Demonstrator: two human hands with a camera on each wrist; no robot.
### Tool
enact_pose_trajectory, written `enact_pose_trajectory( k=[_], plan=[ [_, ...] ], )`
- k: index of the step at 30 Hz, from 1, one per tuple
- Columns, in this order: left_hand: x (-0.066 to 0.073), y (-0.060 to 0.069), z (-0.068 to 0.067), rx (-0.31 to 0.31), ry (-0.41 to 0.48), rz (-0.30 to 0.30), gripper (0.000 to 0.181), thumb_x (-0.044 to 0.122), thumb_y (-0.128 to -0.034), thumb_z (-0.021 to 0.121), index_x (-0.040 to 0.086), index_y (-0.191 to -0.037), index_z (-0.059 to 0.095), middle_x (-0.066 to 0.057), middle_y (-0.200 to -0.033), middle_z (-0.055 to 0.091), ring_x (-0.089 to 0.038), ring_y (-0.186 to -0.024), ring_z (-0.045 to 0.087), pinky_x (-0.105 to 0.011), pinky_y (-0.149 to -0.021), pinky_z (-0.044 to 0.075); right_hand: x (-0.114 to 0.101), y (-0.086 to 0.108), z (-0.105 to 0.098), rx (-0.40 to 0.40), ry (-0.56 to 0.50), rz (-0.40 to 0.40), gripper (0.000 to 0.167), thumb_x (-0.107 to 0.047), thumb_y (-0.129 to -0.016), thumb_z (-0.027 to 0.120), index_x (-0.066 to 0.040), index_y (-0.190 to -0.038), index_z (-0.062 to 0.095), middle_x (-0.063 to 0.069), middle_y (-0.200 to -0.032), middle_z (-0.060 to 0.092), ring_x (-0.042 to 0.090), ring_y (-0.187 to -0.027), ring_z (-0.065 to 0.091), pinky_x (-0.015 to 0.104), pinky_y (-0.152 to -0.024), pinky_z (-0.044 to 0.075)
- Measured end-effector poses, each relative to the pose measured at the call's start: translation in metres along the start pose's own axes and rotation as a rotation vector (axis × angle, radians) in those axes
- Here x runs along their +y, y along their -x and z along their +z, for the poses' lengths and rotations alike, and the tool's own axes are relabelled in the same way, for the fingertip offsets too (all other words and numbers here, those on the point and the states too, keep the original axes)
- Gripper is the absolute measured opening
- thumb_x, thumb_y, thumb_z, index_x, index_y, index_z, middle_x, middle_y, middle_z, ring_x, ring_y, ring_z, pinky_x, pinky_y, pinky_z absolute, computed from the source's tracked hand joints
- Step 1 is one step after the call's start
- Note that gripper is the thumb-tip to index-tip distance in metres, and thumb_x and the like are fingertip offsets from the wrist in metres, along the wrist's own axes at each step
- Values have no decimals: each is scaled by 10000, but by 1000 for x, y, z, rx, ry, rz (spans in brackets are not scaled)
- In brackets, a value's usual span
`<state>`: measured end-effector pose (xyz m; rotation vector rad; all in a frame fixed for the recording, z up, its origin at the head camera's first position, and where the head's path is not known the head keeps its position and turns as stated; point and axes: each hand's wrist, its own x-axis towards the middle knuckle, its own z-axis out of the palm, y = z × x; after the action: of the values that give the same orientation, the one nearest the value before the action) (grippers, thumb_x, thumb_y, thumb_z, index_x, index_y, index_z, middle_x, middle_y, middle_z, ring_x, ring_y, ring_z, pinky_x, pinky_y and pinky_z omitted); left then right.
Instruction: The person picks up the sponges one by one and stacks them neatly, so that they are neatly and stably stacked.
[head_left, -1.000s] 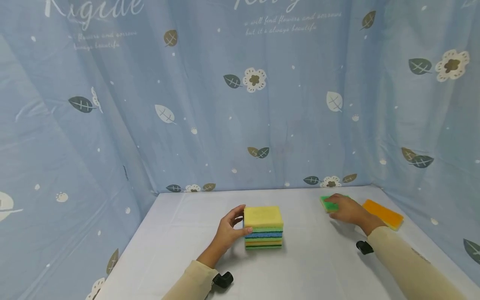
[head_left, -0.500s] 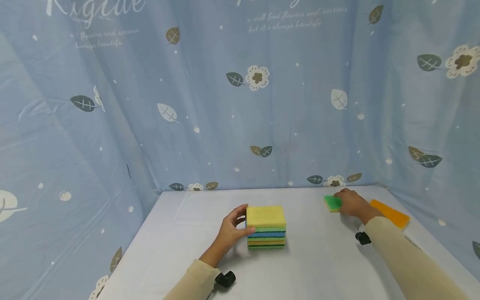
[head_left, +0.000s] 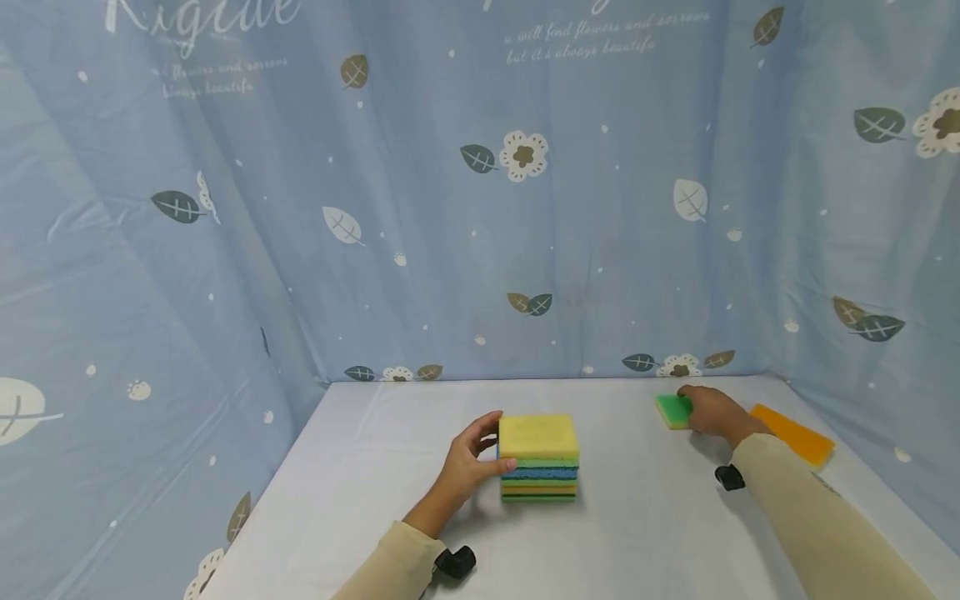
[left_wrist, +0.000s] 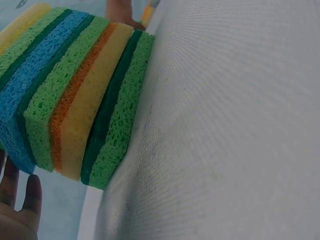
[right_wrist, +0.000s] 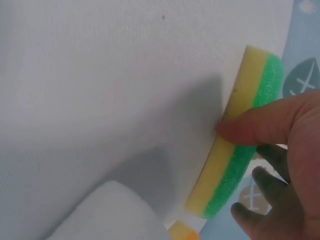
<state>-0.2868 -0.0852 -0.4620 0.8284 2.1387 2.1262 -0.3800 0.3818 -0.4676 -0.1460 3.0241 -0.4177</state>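
Your white bench [head_left: 630, 533] has a multicolored sponge stack [head_left: 538, 458] around the middle, and your left hand [head_left: 461, 467] has its fingers curled round the left side. Far right there's an orange sponge [head_left: 798, 437], and near it your right hand [head_left: 716, 412] pinches a smallish green-and-yellow sponge [head_left: 673, 411].

Sponges spread over our tabletop [head_left: 615, 533].
We see the sponge stack [head_left: 538, 438] near the middle, our left hand [head_left: 462, 465] at its left side; well to its right and farther back, our right hand [head_left: 718, 413] at the right end of a lone sponge [head_left: 672, 411]; right of that hand, a second sponge [head_left: 797, 435]; behind everything, a curtain [head_left: 420, 275].
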Motion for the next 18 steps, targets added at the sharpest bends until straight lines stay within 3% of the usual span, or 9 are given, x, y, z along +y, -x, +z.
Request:
enact_pose_trajectory(
  k=[7, 13, 18],
  plan=[
    [2, 0, 0, -6, -17, -3, 743, 83, -786, 818, 26, -1429, 449, -153, -1340, 528, -363, -1260, 452, -604, -1058, 288, 2, -2, 0, -6, -15, 22, 553, 8, -792, 649, 109, -1311, 489, 345, -1280, 487, 427, -1038, 498, 608, -925, 394],
    [2, 1, 1, -2, -17, 0, 741, 82, -789, 815, 21, -1430, 447, -152, -1337, 532, -374, -1258, 451, -606, -1049, 299, -2, -4, -2, 21, 8, -51, 594, -18, -738, 688, 118, -1290, 515, 342, -1261, 495, 444, -1075, 506, 613, -938, 396],
    [2, 1, 0, -3, -9, 0, 740, 82, -792, 812, 25, -1432, 446, -157, -1341, 527, -387, -1262, 443, -609, -1048, 297, -12, -4, -7, 44, 32, -74, 633, -32, -712, 704, 87, -1308, 528, 359, -1339, 434, 488, -1139, 470, 644, -937, 383]
  ],
)
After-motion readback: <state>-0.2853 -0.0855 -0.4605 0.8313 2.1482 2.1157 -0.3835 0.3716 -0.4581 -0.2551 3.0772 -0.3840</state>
